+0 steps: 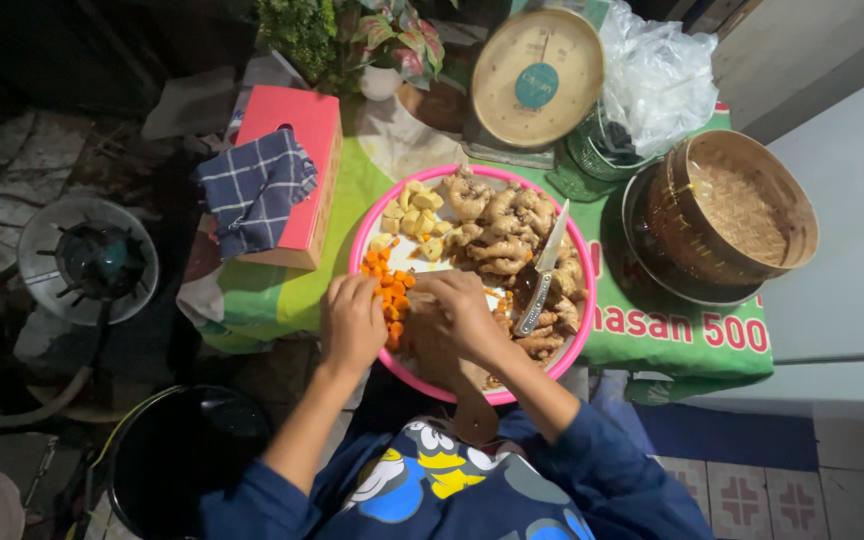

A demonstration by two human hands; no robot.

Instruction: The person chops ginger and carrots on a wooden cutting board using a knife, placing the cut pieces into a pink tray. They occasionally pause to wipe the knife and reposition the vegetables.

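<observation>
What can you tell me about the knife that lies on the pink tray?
The knife has a pale, shiny blade and a handle that looks metallic and grey. It lies slanted on the heap of ginger roots in the right part of the pink tray, its tip pointing up and away from the person, its handle toward them. No hand holds it; the right hand is just left of the handle, whether touching it I cannot tell.

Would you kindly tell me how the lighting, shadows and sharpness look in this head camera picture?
Head view: light falls mainly on the pink tray and green cloth, while the left side around the burner and black bucket sinks into deep shadow; the left hand and right hand look slightly soft; the knife blade catches a small glint; the wide lens bends the edges outward.
</observation>
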